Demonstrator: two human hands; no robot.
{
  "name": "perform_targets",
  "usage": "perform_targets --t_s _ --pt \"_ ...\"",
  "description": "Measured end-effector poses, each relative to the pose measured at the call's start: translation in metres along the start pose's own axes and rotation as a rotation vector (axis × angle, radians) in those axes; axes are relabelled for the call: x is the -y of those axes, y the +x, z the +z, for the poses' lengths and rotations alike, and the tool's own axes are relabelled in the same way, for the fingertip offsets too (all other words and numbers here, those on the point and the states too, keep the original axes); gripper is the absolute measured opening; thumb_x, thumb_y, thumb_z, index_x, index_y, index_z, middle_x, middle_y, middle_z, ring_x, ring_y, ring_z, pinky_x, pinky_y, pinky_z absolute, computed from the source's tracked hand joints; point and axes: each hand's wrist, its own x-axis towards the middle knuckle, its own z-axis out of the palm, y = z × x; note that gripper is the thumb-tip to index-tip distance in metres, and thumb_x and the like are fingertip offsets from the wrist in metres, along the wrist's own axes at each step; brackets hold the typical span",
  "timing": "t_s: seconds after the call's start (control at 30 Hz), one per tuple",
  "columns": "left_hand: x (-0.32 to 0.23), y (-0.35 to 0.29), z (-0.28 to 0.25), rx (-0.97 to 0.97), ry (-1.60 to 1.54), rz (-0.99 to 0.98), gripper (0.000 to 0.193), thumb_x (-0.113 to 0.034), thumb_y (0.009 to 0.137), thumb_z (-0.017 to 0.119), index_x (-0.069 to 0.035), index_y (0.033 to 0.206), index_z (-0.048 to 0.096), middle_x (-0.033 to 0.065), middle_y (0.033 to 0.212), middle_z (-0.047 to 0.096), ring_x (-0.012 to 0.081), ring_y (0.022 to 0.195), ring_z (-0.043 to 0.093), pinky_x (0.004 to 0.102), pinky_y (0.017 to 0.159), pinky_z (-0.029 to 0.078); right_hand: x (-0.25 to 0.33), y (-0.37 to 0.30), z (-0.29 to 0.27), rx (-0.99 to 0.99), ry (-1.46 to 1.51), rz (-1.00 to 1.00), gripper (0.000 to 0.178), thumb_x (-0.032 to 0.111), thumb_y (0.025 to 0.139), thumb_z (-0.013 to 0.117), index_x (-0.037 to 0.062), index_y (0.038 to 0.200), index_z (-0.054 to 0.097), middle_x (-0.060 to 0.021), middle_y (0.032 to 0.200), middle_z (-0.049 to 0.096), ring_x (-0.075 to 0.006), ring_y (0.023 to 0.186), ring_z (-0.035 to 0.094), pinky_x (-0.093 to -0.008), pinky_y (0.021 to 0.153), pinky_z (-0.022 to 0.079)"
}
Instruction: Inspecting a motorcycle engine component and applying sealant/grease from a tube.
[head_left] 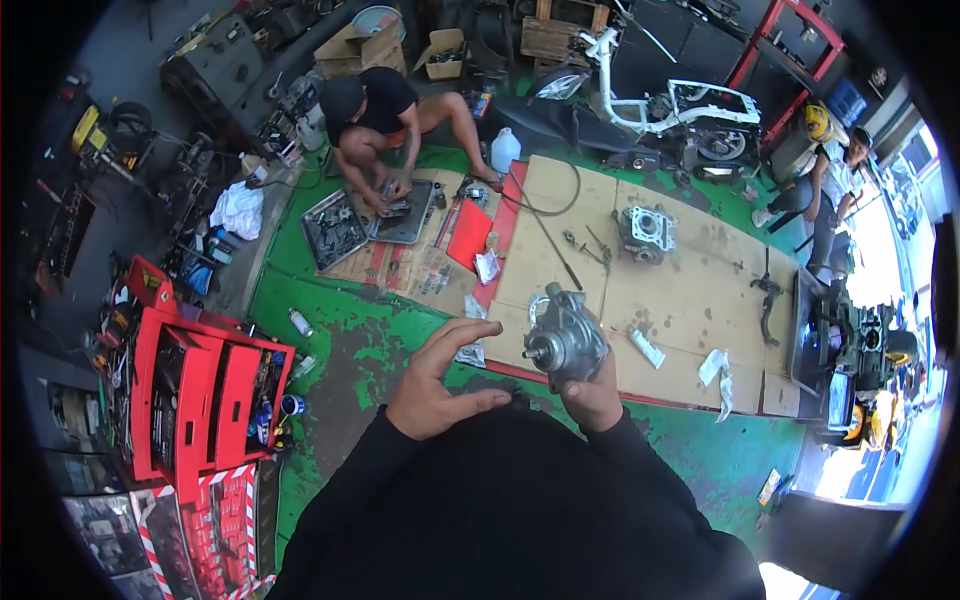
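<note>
In my right hand (pixel 595 395) rests a silver cast-metal engine part (pixel 565 335) that looks like a pump housing, with a short shaft sticking out toward the left and a pipe stub on top. My fingers wrap its right side and underside, so that part of it is hidden. Just left of the part, my left hand (pixel 440 385) is raised with thumb and fingers spread, touching nothing. Beyond my hands, flattened cardboard (pixel 690 345) on the floor carries an engine cylinder block (pixel 648 232), a white tube (pixel 647 348) and small metal parts (pixel 597 247).
Ahead to the left, a co-worker (pixel 375 130) crouches over black trays (pixel 335 232) of parts. A red tool cabinet (pixel 205 390) stands at left. Another person (pixel 835 175) sits at far right. A stripped scooter frame (pixel 610 95) and a clear jug (pixel 505 148) lie farther back.
</note>
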Motion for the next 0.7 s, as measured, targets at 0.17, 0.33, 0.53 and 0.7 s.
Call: perform_targets --t_s 0.17,0.33,0.53,0.7 --pt "-0.013 0.02 0.014 0.108 0.079 0.116 0.065 -0.014 0.065 0.086 -0.004 0.123 0.061 0.0125 0.122 0.055 0.0247 0.107 0.055 0.0349 0.095 0.043 0.006 -0.011 -0.008 0.061 0.222 0.09 0.097 0.019 0.063 0.084 -0.002 0.143 0.034 -0.017 0.13 0.056 -0.0281 0.115 0.058 -0.0376 0.101 0.044" --pt "-0.038 0.042 0.028 0.17 0.246 0.253 0.06 -0.018 0.063 0.087 -0.005 0.117 0.065 0.0111 0.117 0.055 0.0246 0.101 0.053 0.0351 0.09 0.042 0.014 -0.024 -0.009 0.049 0.235 0.063 0.089 0.028 0.069 0.08 -0.002 0.141 0.036 -0.0169 0.126 0.058 -0.028 0.112 0.06 -0.0367 0.099 0.046" --pt "-0.053 0.057 0.049 0.173 0.36 0.395 0.05 -0.02 0.064 0.085 -0.008 0.109 0.068 0.0105 0.117 0.054 0.0285 0.107 0.048 0.0391 0.095 0.039 0.022 -0.038 -0.005 0.05 0.343 0.046 0.085 0.04 0.077 0.075 -0.0009 0.141 0.037 -0.0171 0.128 0.056 -0.0293 0.113 0.06 -0.0386 0.098 0.047" --pt "-0.057 0.062 0.063 0.159 0.394 0.494 0.044 -0.021 0.064 0.083 -0.008 0.104 0.069 0.0111 0.122 0.053 0.0307 0.112 0.045 0.0416 0.098 0.036 0.021 -0.048 0.001 -0.012 0.403 0.013 0.087 0.046 0.079 0.073 0.0008 0.143 0.036 -0.0175 0.132 0.054 -0.0314 0.118 0.057 -0.0433 0.102 0.045"
